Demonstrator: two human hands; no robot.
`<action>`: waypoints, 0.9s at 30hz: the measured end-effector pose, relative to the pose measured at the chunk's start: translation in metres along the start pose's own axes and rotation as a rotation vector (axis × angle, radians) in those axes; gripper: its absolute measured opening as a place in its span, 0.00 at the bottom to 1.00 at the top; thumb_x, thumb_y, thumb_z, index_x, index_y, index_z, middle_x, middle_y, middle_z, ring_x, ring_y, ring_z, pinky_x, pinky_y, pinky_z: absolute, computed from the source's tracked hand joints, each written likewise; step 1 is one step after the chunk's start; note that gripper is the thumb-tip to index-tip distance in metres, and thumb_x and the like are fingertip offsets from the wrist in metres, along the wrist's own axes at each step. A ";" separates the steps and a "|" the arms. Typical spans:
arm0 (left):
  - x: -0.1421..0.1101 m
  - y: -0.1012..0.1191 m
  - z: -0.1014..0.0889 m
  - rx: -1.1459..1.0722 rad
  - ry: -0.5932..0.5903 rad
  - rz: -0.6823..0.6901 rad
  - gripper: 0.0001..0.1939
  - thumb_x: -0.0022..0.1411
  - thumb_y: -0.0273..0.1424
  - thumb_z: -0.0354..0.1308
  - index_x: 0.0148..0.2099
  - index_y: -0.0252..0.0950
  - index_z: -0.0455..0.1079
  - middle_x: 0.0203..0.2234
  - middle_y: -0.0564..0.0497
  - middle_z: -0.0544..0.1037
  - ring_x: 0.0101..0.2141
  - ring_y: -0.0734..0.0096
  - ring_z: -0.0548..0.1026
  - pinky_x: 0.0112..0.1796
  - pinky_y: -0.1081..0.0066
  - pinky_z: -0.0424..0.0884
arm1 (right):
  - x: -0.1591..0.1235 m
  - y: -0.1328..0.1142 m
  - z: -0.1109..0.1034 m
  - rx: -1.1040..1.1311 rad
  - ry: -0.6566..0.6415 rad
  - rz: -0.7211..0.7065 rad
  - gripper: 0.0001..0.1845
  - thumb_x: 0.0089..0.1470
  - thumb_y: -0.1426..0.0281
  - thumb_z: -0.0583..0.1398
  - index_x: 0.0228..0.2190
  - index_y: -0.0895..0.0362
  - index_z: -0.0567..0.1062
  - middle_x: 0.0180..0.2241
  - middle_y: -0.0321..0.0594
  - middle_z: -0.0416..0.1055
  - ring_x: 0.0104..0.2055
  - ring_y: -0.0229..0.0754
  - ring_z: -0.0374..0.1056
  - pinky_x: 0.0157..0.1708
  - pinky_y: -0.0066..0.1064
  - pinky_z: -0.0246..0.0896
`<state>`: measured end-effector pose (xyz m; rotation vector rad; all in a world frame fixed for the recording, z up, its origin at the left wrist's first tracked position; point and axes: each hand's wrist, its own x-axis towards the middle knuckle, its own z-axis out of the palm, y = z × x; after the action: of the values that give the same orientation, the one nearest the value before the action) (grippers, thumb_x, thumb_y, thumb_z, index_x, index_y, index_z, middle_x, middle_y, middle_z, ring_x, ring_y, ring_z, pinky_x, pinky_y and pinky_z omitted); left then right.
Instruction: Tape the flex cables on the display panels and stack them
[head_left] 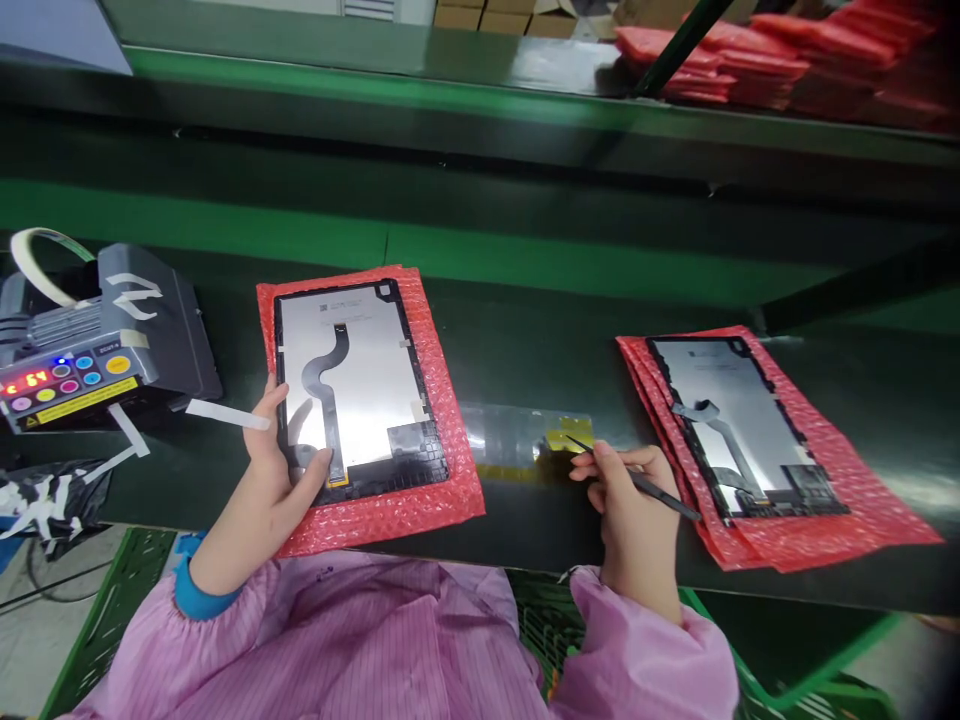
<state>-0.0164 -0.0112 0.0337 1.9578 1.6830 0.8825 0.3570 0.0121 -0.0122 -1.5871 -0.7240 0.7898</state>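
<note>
Your left hand [271, 485] clamped the left side of a display panel [382, 390], which lay on red bubble wrap [459, 460] near the table's [525, 345] front edge. Your right hand [637, 505] was pinched around black tweezers [664, 494], their tip over yellow tape [561, 430] between that panel and a second panel [754, 410] toward the right.

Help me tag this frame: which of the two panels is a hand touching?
The left panel: the left hand is at its edge, thumb over its face. No hand touches the right panel.
</note>
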 end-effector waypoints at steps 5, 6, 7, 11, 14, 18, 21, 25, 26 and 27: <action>-0.001 0.002 0.004 -0.060 0.046 -0.037 0.36 0.73 0.38 0.55 0.75 0.42 0.42 0.72 0.37 0.46 0.73 0.43 0.48 0.71 0.40 0.42 | -0.009 -0.004 0.001 0.061 0.020 -0.048 0.32 0.38 0.48 0.76 0.26 0.53 0.64 0.19 0.33 0.74 0.19 0.35 0.69 0.14 0.20 0.50; -0.002 0.003 0.004 -0.070 0.052 -0.051 0.35 0.74 0.38 0.54 0.75 0.41 0.43 0.72 0.37 0.47 0.73 0.43 0.48 0.71 0.40 0.42 | -0.011 -0.003 0.001 0.019 0.032 -0.055 0.31 0.39 0.48 0.76 0.27 0.53 0.65 0.20 0.33 0.75 0.21 0.36 0.70 0.15 0.20 0.52; -0.002 0.004 0.005 -0.082 0.051 -0.059 0.35 0.74 0.39 0.54 0.75 0.41 0.43 0.72 0.37 0.47 0.73 0.43 0.48 0.71 0.40 0.42 | -0.011 -0.002 0.001 -0.045 0.043 -0.059 0.30 0.40 0.48 0.75 0.28 0.53 0.67 0.21 0.34 0.76 0.22 0.36 0.71 0.16 0.21 0.53; -0.003 0.002 0.008 -0.199 0.030 -0.064 0.37 0.75 0.38 0.52 0.76 0.44 0.38 0.73 0.38 0.45 0.74 0.45 0.47 0.71 0.41 0.47 | -0.006 0.005 -0.002 -0.220 0.028 -0.042 0.31 0.38 0.45 0.75 0.29 0.54 0.70 0.22 0.35 0.76 0.20 0.34 0.66 0.14 0.22 0.53; -0.004 -0.001 0.011 -0.253 0.017 -0.052 0.38 0.75 0.37 0.52 0.76 0.45 0.33 0.74 0.39 0.44 0.74 0.47 0.47 0.71 0.43 0.51 | 0.000 0.007 -0.006 -0.173 0.003 -0.018 0.34 0.34 0.44 0.76 0.28 0.54 0.70 0.24 0.36 0.76 0.20 0.35 0.68 0.13 0.21 0.52; -0.004 -0.004 0.013 -0.193 0.064 -0.044 0.37 0.74 0.37 0.54 0.76 0.44 0.38 0.74 0.39 0.42 0.74 0.47 0.45 0.72 0.45 0.48 | 0.002 0.005 -0.005 -0.135 -0.020 0.029 0.35 0.30 0.45 0.77 0.27 0.54 0.68 0.24 0.37 0.77 0.22 0.36 0.70 0.12 0.21 0.50; -0.004 -0.003 0.014 -0.243 0.053 -0.053 0.37 0.75 0.37 0.53 0.76 0.46 0.36 0.74 0.40 0.44 0.75 0.47 0.45 0.71 0.43 0.49 | 0.004 0.005 -0.003 -0.117 0.002 0.032 0.33 0.31 0.47 0.77 0.26 0.54 0.68 0.23 0.37 0.77 0.21 0.37 0.71 0.11 0.21 0.48; -0.004 -0.001 0.014 -0.294 0.042 -0.072 0.36 0.75 0.37 0.53 0.75 0.44 0.38 0.74 0.40 0.46 0.75 0.48 0.45 0.71 0.43 0.51 | 0.000 0.000 -0.001 -0.009 0.023 0.035 0.32 0.32 0.51 0.77 0.23 0.53 0.64 0.19 0.34 0.74 0.19 0.35 0.68 0.12 0.20 0.47; -0.004 0.000 0.014 -0.290 0.048 -0.072 0.36 0.74 0.37 0.53 0.75 0.43 0.39 0.74 0.39 0.45 0.75 0.49 0.45 0.71 0.44 0.52 | -0.003 -0.005 -0.001 0.024 0.016 0.036 0.32 0.32 0.52 0.77 0.22 0.53 0.63 0.18 0.32 0.73 0.18 0.34 0.68 0.13 0.20 0.47; -0.004 0.000 0.014 -0.292 0.051 -0.071 0.36 0.74 0.37 0.53 0.75 0.43 0.40 0.74 0.39 0.44 0.75 0.49 0.44 0.71 0.45 0.52 | -0.009 -0.010 0.000 0.049 0.006 0.033 0.32 0.34 0.53 0.77 0.21 0.53 0.62 0.17 0.31 0.72 0.18 0.33 0.67 0.14 0.19 0.48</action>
<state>-0.0066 -0.0138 0.0230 1.6851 1.5412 1.0915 0.3517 0.0065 -0.0012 -1.5600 -0.6706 0.8205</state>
